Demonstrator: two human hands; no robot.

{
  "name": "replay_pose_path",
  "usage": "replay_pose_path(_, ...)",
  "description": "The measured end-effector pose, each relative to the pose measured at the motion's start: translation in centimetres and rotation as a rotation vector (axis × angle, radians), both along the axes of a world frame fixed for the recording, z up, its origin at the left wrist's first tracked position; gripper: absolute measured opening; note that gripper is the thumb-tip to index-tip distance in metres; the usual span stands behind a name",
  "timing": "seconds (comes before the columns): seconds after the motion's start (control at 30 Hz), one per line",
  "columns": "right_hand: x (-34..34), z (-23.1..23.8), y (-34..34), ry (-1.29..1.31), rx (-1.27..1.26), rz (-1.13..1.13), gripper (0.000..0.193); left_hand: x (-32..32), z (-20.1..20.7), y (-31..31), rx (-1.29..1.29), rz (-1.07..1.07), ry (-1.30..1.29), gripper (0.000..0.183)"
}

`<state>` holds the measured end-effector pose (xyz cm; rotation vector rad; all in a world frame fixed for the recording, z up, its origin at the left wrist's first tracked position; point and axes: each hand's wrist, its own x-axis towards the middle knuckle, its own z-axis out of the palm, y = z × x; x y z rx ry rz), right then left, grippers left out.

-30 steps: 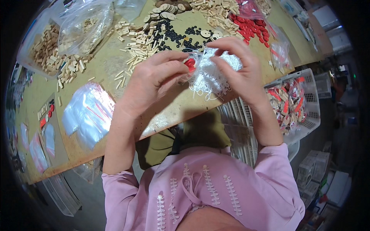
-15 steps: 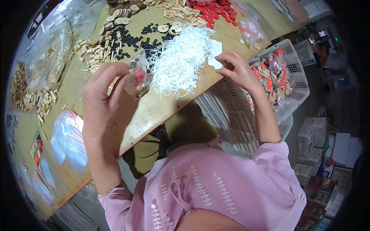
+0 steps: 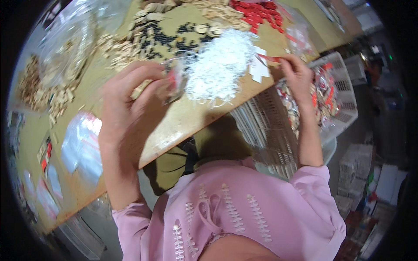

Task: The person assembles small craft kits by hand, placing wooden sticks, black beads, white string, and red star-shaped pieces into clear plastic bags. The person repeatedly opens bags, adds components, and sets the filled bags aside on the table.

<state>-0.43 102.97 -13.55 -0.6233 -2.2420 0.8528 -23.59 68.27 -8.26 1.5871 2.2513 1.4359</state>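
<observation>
My left hand is closed on a small clear plastic bag with something red and other small pieces inside. The bag hangs over the table just left of a loose heap of thin white cord. To the right of that heap, my right hand pinches one end of a narrow red strip. The strip points left over some white card pieces at the table edge. Motion blurs both hands somewhat, and the left fingertips are partly hidden.
Black beads, wooden blocks and red discs lie across the table's far side. Flat clear bags are at the left. Beyond the right table edge, a white crate holds filled bags.
My right hand has moved right, off the white card, and now holds a red strip. The left hand still holds the bag. The whole view has shifted slightly.
</observation>
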Motion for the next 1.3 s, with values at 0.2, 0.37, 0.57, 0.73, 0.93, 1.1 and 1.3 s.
replay_pose_path(0.2, -3.2, 7.5, -5.3, 0.254, -0.138, 0.269, 0.016, -1.5, -1.3, 0.1, 0.074, -0.209, 0.056, 0.009)
replay_pose_path(0.37, -7.6, 10.0, -11.2, 0.237, -0.202, 0.562, 0.018, -1.2, -1.5, 0.0, 0.096, -0.258, 0.034, 0.012)
replay_pose_path(0.57, -9.8, 10.3, -13.0, 0.138, -0.007, 0.643, 0.021, -1.0, -1.7, 0.0, 0.132, -0.289, 0.055, 0.014)
replay_pose_path(0.73, -10.2, 10.0, -12.8, 0.206, 0.121, 0.676, 0.029, -1.0, -1.5, -0.3, 0.160, -0.290, 0.091, 0.014)
replay_pose_path(0.93, -10.0, 9.9, -12.9, 0.138, 0.131, 0.713, 0.028, -1.2, -1.3, -0.4, 0.158, -0.288, 0.093, 0.015)
replay_pose_path(1.1, -9.9, 11.0, -12.5, -0.091, -0.001, 0.794, 0.022, -1.2, -1.2, -0.3, 0.140, -0.300, 0.083, 0.015)
replay_pose_path(1.3, -11.5, 10.8, -14.8, -0.324, -0.025, 0.793, 0.020, -1.0, -1.1, -0.3, 0.196, -0.271, 0.165, 0.015)
